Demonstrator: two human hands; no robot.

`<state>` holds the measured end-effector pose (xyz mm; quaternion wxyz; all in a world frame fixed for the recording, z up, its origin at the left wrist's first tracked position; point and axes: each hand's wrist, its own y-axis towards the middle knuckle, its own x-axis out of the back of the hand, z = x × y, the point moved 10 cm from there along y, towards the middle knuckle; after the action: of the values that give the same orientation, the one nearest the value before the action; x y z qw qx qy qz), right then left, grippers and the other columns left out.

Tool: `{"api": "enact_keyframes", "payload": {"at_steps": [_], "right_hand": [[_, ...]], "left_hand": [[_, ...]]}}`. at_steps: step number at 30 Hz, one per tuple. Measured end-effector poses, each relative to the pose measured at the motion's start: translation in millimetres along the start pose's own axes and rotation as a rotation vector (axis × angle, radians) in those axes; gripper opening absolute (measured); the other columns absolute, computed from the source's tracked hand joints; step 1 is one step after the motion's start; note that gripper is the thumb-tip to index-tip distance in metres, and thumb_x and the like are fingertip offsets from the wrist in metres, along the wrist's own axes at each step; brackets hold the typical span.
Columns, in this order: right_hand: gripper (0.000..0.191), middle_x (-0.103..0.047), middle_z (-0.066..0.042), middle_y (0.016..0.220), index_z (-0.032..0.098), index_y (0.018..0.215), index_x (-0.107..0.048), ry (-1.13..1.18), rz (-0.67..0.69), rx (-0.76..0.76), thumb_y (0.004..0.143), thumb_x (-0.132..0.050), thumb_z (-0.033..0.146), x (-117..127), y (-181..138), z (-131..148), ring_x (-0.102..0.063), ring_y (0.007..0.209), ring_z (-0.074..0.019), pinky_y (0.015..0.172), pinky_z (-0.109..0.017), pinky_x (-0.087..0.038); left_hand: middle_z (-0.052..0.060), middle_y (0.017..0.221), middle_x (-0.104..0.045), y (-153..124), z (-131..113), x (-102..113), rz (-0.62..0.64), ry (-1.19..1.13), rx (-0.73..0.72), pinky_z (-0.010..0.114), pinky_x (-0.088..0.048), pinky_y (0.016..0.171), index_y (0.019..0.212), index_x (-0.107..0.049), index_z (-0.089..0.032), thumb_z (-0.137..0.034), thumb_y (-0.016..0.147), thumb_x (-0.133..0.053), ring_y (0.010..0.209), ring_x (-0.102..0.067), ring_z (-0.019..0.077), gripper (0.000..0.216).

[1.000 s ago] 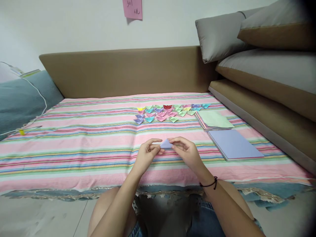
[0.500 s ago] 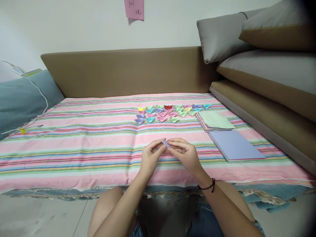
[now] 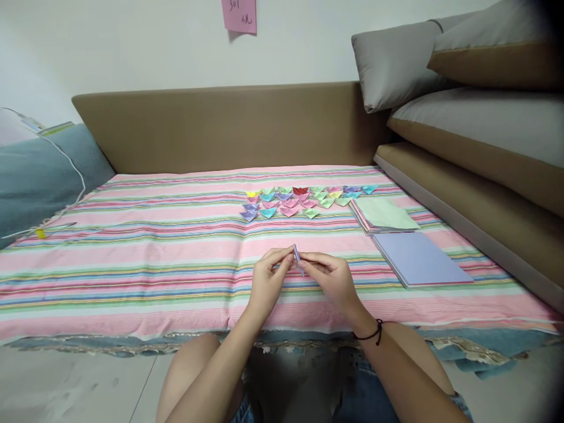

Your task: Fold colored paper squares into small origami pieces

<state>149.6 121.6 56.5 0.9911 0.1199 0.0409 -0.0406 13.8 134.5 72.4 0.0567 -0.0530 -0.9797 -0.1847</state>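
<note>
A small folded piece of purple paper is held between my two hands, above the striped cloth. It stands nearly edge-on, so its folds hardly show. My left hand pinches its left side between thumb and fingers. From the right, my right hand grips it the same way, with a dark cord bracelet on that wrist. Beyond the hands lie several folded paper boats in rows, in pink, green, blue, purple, yellow and red.
To the right lie a stack of purple-topped paper sheets and a stack with light green paper on top. Grey and brown cushions are piled on the right. A white cable runs over the blue cushion at left.
The purple paper has turned from showing a flat, pointed face to standing nearly edge-on. My fingers have shifted slightly around it; the paper boats and stacks stay where they were.
</note>
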Motion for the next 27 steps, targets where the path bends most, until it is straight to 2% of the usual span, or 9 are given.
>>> {"api": "enact_keyframes", "payload": {"at_steps": [4, 12, 16, 19, 23, 27], "right_hand": [[0.019, -0.072, -0.005, 0.091, 0.020, 0.086, -0.073, 0.014, 0.011, 0.012, 0.068, -0.071, 0.025, 0.0, 0.7, 0.7, -0.068, 0.075, -0.0207, 0.071, -0.035, -0.059], [0.016, -0.071, -0.006, 0.092, 0.019, 0.084, -0.073, 0.009, 0.033, 0.028, 0.070, -0.069, 0.026, -1.5, 0.5, 5.2, -0.068, 0.080, -0.0217, 0.073, -0.036, -0.058], [0.021, -0.072, -0.006, 0.091, 0.018, 0.092, -0.069, 0.017, 0.026, -0.008, 0.073, -0.065, 0.027, -1.6, -0.2, 2.4, -0.067, 0.087, -0.0230, 0.075, -0.035, -0.057], [0.021, -0.071, -0.006, 0.090, 0.019, 0.094, -0.066, -0.021, 0.018, 0.016, 0.073, -0.064, 0.025, -1.4, -0.3, 2.0, -0.068, 0.085, -0.0222, 0.072, -0.033, -0.057], [0.011, -0.070, -0.004, 0.075, 0.019, 0.079, -0.065, -0.099, -0.057, 0.020, 0.068, -0.064, 0.020, 6.1, -0.3, -0.8, -0.068, 0.071, -0.0201, 0.061, -0.029, -0.057], [0.010, -0.068, -0.002, 0.068, 0.019, 0.073, -0.065, -0.147, -0.131, 0.046, 0.066, -0.060, 0.014, 13.4, -1.8, 2.1, -0.067, 0.066, -0.0191, 0.059, -0.027, -0.055]], "left_hand": [[0.007, 0.097, -0.065, -0.4, -0.1, -0.4, 0.017, 0.010, 0.000, 0.029, -0.052, 0.074, 0.100, -0.069, -0.020, -0.030, 0.080, -0.059, 0.092, -0.060, 0.0202, 0.023], [0.007, 0.097, -0.065, 1.8, -8.0, -2.1, 0.054, 0.057, -0.028, 0.028, -0.050, 0.078, 0.097, -0.069, -0.019, -0.026, 0.081, -0.058, 0.093, -0.059, 0.0192, 0.021], [0.007, 0.094, -0.064, -0.1, -9.9, -2.3, 0.040, 0.135, -0.033, 0.025, -0.052, 0.067, 0.099, -0.068, -0.020, -0.025, 0.081, -0.056, 0.086, -0.061, 0.0182, 0.022], [0.007, 0.092, -0.062, -3.8, -16.6, -7.1, 0.048, 0.242, -0.115, 0.025, -0.052, 0.065, 0.102, -0.066, -0.021, -0.022, 0.082, -0.054, 0.082, -0.060, 0.0168, 0.023], [0.007, 0.091, -0.060, -12.4, -29.7, -21.0, 0.099, 0.396, -0.302, 0.030, -0.050, 0.074, 0.109, -0.061, -0.021, -0.018, 0.084, -0.049, 0.084, -0.058, 0.0166, 0.028], [0.007, 0.094, -0.059, -18.0, -33.2, -27.5, 0.101, 0.454, -0.352, 0.031, -0.049, 0.076, 0.113, -0.056, -0.022, -0.015, 0.083, -0.049, 0.086, -0.057, 0.0166, 0.031]]}}
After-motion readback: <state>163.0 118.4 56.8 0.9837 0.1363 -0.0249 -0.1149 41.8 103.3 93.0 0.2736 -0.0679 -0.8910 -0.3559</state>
